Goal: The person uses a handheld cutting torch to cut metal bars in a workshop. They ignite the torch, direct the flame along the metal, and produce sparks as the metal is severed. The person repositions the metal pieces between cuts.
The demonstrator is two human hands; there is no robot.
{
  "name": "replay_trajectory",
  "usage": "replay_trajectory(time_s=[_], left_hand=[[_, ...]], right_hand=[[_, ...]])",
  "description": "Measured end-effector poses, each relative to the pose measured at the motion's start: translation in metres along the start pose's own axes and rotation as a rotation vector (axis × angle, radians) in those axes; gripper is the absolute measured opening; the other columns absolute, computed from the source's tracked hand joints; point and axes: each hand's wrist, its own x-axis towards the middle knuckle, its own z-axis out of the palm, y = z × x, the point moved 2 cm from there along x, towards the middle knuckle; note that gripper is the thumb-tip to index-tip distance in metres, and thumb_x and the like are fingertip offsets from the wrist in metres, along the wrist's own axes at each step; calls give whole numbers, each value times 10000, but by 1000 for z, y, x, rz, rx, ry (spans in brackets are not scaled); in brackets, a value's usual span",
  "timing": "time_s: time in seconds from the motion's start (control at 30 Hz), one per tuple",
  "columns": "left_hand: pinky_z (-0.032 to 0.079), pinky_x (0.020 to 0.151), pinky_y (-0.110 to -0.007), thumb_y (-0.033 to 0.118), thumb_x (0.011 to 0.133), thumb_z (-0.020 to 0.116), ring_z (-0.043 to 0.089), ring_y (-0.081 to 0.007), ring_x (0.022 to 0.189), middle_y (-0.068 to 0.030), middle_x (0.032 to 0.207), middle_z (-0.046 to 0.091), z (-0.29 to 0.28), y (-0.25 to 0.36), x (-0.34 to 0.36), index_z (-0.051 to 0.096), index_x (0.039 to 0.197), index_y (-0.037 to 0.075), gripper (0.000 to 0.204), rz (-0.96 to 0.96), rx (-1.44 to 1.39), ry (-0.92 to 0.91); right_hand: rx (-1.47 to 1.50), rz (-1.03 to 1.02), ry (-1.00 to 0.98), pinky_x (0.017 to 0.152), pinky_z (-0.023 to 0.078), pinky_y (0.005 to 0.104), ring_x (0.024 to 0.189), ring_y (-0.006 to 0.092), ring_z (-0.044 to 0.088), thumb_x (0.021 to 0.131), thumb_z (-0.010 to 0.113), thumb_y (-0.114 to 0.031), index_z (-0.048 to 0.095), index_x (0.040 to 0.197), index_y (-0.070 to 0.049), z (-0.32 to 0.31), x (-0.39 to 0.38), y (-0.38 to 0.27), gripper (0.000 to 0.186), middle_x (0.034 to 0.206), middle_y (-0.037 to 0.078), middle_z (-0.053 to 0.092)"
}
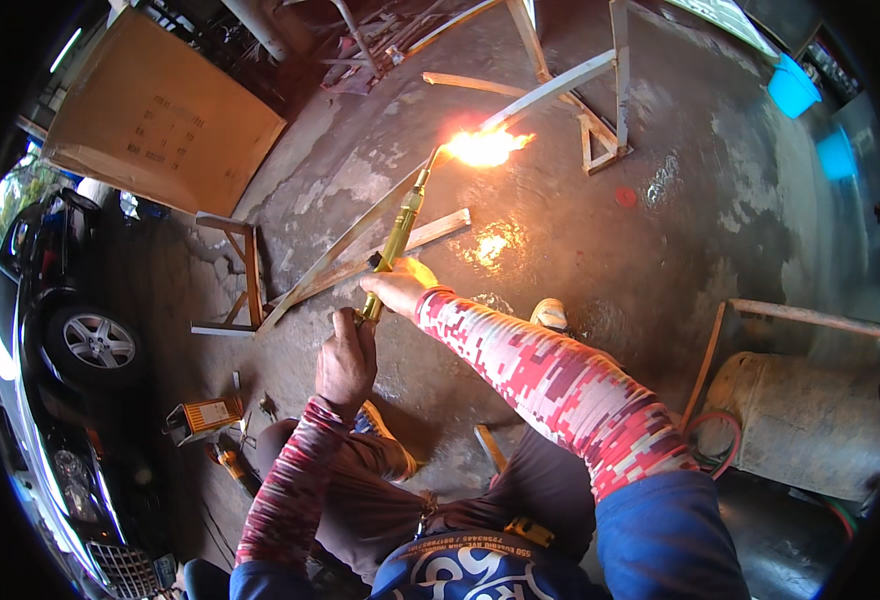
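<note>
My right hand (398,286) is wrapped round the brass body of a gas torch (401,228), which points up and away from me. A large orange-white flame (485,148) burns at its tip and blows toward the right. Just below, my left hand (346,362) is closed, its fingers gripping the torch's rear end by the valves. The fingertips are partly hidden there. Behind the flame lies the end of a long metal bar (550,92), resting on a stand (620,75). Red-and-white patterned sleeves cover both forearms.
A big cardboard box (165,110) and a black car (50,350) stand at the left. Near my feet lie an orange power tool (232,462) and a yellow-orange box (206,414). A gas cylinder (800,420) lies at the right; a blue bucket (793,87) stands far right.
</note>
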Motion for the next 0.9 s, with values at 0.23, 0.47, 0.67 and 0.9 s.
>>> replay_trajectory(time_s=[0.23,0.47,0.67,0.9], left_hand=[[528,605,-555,167,1031,587,681,-505,724,-295,790,673,28,-11,-1,475,1211,19,259,22,26,65],[530,583,-509,148,1013,622,689,-467,695,-263,766,666,33,-4,0,497,1212,6,275,79,-15,128],[519,562,-441,150,975,673,699,-380,640,-210,724,651,43,8,-4,485,1210,-13,342,36,-187,71],[507,561,-367,152,853,807,648,-258,556,-164,674,660,52,10,-3,487,1213,-7,508,-84,-297,133]], right_hand=[[-221,186,74,762,576,333,855,209,737,848,768,-409,749,1001,-20,-3,5,5,418,950,124,771],[-19,192,182,696,567,322,743,194,716,832,798,-301,737,849,-17,0,20,20,291,811,89,738],[24,223,145,830,594,423,943,360,753,820,699,-358,739,957,16,-10,26,36,399,952,228,761],[-24,239,168,744,574,392,842,301,731,823,716,-319,728,888,2,-18,23,36,328,864,173,741]])
